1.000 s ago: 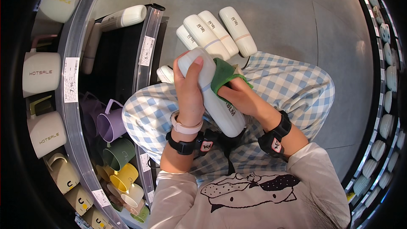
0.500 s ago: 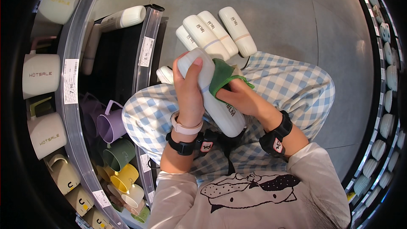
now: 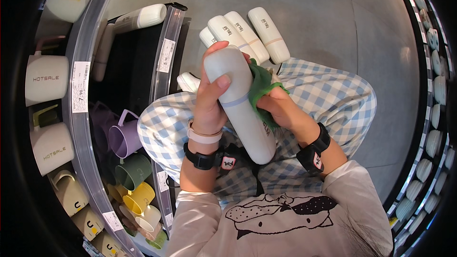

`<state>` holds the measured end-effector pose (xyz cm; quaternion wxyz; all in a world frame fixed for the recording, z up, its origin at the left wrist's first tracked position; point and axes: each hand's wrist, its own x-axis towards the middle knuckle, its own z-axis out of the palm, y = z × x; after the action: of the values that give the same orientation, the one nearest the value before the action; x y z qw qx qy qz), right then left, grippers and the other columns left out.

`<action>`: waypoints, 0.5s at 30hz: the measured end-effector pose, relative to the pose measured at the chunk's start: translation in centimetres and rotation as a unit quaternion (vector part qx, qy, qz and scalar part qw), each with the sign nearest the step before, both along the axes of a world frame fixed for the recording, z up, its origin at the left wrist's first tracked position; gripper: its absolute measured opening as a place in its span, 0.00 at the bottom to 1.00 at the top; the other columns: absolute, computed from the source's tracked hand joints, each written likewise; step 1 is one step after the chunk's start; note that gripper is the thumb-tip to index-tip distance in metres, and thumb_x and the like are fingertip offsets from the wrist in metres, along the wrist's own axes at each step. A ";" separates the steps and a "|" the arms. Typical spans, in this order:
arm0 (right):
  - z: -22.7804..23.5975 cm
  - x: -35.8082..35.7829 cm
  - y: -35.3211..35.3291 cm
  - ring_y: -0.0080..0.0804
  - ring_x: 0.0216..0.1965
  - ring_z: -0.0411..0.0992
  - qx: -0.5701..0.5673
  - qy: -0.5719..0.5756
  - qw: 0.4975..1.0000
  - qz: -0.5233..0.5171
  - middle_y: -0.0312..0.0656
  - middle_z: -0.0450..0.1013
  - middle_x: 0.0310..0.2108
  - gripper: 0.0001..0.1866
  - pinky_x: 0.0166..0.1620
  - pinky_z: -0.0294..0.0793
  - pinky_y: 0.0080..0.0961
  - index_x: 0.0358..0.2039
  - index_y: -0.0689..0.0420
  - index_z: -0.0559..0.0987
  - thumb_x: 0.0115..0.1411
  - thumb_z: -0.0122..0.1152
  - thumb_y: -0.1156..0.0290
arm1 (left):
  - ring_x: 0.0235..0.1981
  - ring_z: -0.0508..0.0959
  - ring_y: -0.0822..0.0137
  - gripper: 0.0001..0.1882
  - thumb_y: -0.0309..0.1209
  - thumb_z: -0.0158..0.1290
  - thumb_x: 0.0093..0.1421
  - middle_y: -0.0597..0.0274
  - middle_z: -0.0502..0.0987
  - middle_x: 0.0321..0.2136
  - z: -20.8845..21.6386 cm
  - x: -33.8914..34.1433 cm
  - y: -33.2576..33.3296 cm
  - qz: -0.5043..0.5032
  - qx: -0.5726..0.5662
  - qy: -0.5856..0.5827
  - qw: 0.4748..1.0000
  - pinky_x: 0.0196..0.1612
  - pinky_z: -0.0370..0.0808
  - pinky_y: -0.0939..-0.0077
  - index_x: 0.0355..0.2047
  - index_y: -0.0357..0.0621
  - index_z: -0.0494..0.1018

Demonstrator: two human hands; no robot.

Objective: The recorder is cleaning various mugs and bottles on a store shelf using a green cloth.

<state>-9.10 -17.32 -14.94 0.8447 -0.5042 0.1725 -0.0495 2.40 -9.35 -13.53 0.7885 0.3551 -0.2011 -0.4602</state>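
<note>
My left hand is closed round the upper half of a long white capsule-shaped case with a thin blue band round its middle. The case is tilted above my lap, its lower end toward me. In my right hand a green cloth is bunched and pressed to the right side of the case. Beyond my hands, several similar white cases lie side by side on the floor. Another white case, partly hidden, rests by my left knee.
At left, a shelf with clear price strips carries white mugs. Lower down are a purple mug, a green mug and a yellow mug. One white case lies on the black shelf. Stacked dishes line the right-hand shelf.
The case has turned, so its printed side now faces right, toward the cloth. Its upper end has come slightly right. My right hand and the cloth have shifted right and down along it.
</note>
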 end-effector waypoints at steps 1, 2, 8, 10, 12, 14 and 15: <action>-0.2 0.0 0.2 0.22 0.41 0.64 0.041 -0.021 0.999 -0.028 0.38 0.64 0.42 0.20 0.44 0.64 0.20 0.47 0.61 0.62 0.53 0.45 0.73 | 0.40 0.67 0.65 0.31 0.37 0.50 0.47 0.51 0.66 0.38 -0.1 0.1 0.0 0.001 -0.001 0.000 1.000 0.44 0.64 0.73 0.51 0.43 0.52; -0.3 0.0 0.2 0.22 0.41 0.64 0.041 -0.022 0.999 -0.026 0.38 0.64 0.42 0.20 0.44 0.64 0.20 0.47 0.61 0.62 0.53 0.45 0.73 | 0.39 0.67 0.66 0.31 0.38 0.50 0.48 0.52 0.66 0.38 -0.2 0.1 0.0 -0.009 -0.007 -0.005 1.000 0.43 0.65 0.74 0.51 0.43 0.52; -0.3 0.2 0.2 0.20 0.38 0.64 0.220 0.015 0.975 -0.035 0.35 0.66 0.35 0.14 0.42 0.63 0.16 0.43 0.62 0.65 0.56 0.43 0.72 | 0.35 0.68 0.70 0.26 0.42 0.49 0.51 0.56 0.67 0.35 0.1 0.2 0.5 0.065 0.062 -0.067 0.994 0.38 0.66 0.80 0.47 0.43 0.56; -0.5 0.3 0.2 0.23 0.38 0.64 0.013 -0.009 1.000 0.006 0.37 0.66 0.36 0.17 0.43 0.62 0.18 0.44 0.62 0.64 0.53 0.47 0.71 | 0.32 0.67 0.73 0.22 0.41 0.48 0.53 0.60 0.67 0.32 -0.2 0.7 0.6 0.153 0.129 -0.150 0.968 0.36 0.65 0.82 0.43 0.42 0.58; 0.3 0.4 0.2 0.24 0.39 0.64 -0.123 -0.031 0.992 0.009 0.37 0.66 0.36 0.18 0.44 0.62 0.19 0.44 0.61 0.64 0.51 0.49 0.71 | 0.29 0.65 0.76 0.19 0.41 0.44 0.56 0.64 0.65 0.29 0.0 1.1 0.8 0.235 0.178 -0.173 0.940 0.34 0.64 0.84 0.41 0.42 0.59; 1.1 0.5 -0.3 0.25 0.45 0.58 -0.219 0.018 0.971 0.098 0.41 0.62 0.43 0.29 0.48 0.58 0.22 0.50 0.61 0.59 0.45 0.53 0.72 | 0.30 0.65 0.76 0.19 0.42 0.42 0.57 0.64 0.65 0.30 -0.1 1.3 0.7 0.250 0.209 -0.178 0.928 0.34 0.64 0.83 0.41 0.42 0.59; 1.2 0.5 -0.1 0.25 0.45 0.58 -0.219 0.019 0.971 0.099 0.41 0.62 0.43 0.29 0.48 0.58 0.22 0.50 0.61 0.59 0.45 0.53 0.72 | 0.30 0.65 0.76 0.19 0.44 0.41 0.57 0.64 0.64 0.30 -0.2 1.4 0.6 0.265 0.240 -0.182 0.916 0.35 0.64 0.83 0.40 0.41 0.59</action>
<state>-8.65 -17.46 -13.77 0.7114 -0.6920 0.1225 0.0073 3.75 -8.71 -13.73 0.7223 0.6514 -0.1234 -0.1965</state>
